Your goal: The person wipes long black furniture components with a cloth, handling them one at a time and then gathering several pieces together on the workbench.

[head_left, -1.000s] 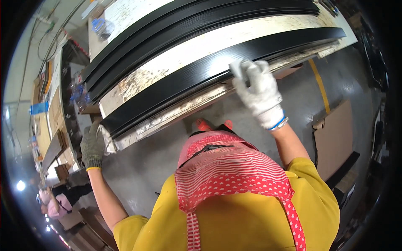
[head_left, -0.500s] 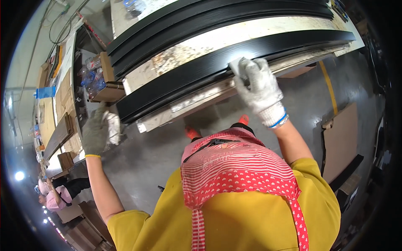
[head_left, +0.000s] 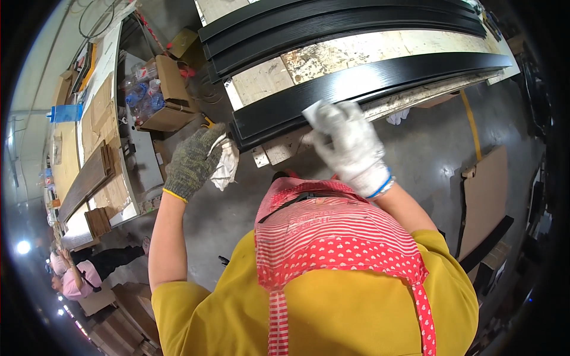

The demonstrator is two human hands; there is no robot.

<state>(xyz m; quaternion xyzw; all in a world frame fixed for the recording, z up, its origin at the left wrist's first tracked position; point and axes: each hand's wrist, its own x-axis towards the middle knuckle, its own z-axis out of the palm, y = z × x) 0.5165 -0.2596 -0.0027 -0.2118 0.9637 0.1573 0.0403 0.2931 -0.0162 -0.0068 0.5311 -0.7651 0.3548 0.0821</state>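
A long black board with a visible grain lies along the near edge of the workbench. My right hand, in a white glove and a little blurred, is closed on a small pale flat pad, which meets the board's near side left of the middle. By the board's left end, my left hand wears a dark grey-green knit glove. Its fingers are closed on a crumpled white cloth that hangs beside the board's corner.
More black boards lie at the back of the bench. To the left stand a cardboard box of plastic bottles and a side table with brown boards. A person is at lower left; a cardboard sheet is at right.
My right hand has slid the pad leftward along the board. My left hand, with the cloth, has moved closer to the board's left end. The view has shifted left.
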